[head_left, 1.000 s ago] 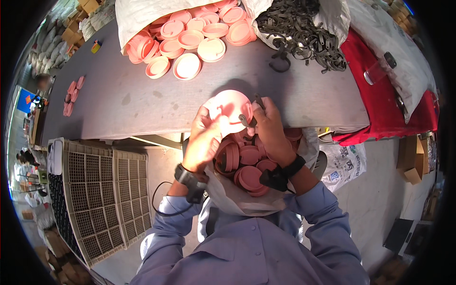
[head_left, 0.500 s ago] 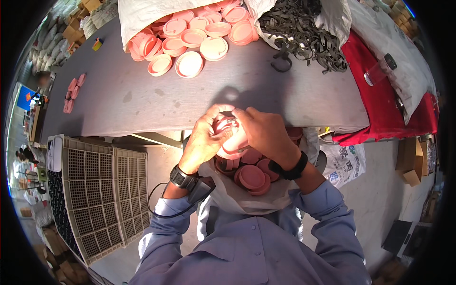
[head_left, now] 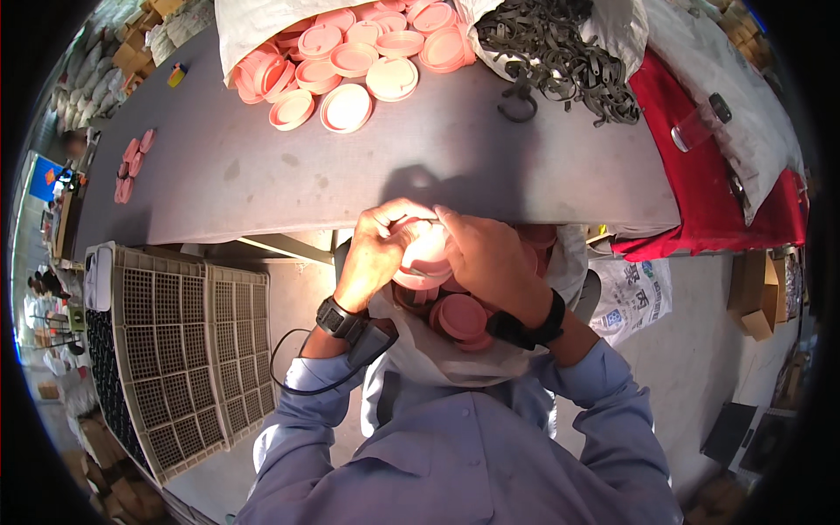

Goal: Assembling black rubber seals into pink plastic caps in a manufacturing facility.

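Just in front of the table's edge, my left hand (head_left: 369, 260) and my right hand (head_left: 492, 256) are both closed on one round pink plastic lid (head_left: 426, 252). The lid is tilted, and my thumbs and fingertips meet at its far rim. Whether a dark band lies between the fingertips, I cannot tell. Below the hands, several pink lids (head_left: 462, 318) lie in an open white bag (head_left: 420, 359) over my lap. Part of that heap is hidden by my right hand and wrist.
Pink lids (head_left: 353, 59) spill from a white sack onto the grey table (head_left: 271, 188). Dark looped bands (head_left: 560, 57) are heaped beside them. Small pink pieces (head_left: 129, 166) lie at left. Plastic crates (head_left: 184, 350) stand left, a red cloth (head_left: 669, 149) and jar (head_left: 693, 131) at right.
My right hand has shifted slightly down and its fingers have straightened along the lid's rim. The lid has turned a little in my hands. The whole view has shifted slightly.
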The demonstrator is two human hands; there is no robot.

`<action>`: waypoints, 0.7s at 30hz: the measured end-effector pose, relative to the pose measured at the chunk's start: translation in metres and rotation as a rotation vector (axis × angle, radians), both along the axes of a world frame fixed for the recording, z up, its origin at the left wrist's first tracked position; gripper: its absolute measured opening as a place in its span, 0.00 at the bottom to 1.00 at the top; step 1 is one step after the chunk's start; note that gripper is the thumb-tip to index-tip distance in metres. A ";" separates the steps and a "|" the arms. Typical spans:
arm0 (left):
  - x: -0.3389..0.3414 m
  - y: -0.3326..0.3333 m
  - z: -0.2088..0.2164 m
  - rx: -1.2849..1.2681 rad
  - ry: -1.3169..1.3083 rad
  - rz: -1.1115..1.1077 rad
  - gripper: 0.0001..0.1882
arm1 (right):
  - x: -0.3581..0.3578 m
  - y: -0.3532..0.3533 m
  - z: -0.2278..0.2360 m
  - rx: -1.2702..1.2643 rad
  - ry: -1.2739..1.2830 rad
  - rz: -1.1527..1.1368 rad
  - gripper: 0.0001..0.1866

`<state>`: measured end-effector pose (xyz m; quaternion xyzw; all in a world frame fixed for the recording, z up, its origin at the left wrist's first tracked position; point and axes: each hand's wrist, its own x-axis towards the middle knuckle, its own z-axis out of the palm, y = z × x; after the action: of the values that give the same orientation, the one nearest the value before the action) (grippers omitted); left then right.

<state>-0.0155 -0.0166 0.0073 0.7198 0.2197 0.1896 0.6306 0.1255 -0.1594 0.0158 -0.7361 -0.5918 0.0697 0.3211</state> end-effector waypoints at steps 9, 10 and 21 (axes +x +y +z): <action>0.006 0.012 0.004 -0.051 -0.082 0.128 0.06 | 0.008 -0.002 -0.001 0.312 0.052 0.300 0.08; 0.007 0.013 0.001 -0.020 -0.080 0.088 0.07 | 0.012 -0.004 -0.006 0.311 0.051 0.299 0.08; 0.009 0.010 0.002 -0.192 -0.083 0.143 0.07 | 0.013 -0.004 0.001 0.406 0.094 0.294 0.05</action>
<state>-0.0065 -0.0066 0.0089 0.6303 0.2615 0.2420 0.6898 0.1387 -0.1633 0.0172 -0.5586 -0.6786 0.0296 0.4760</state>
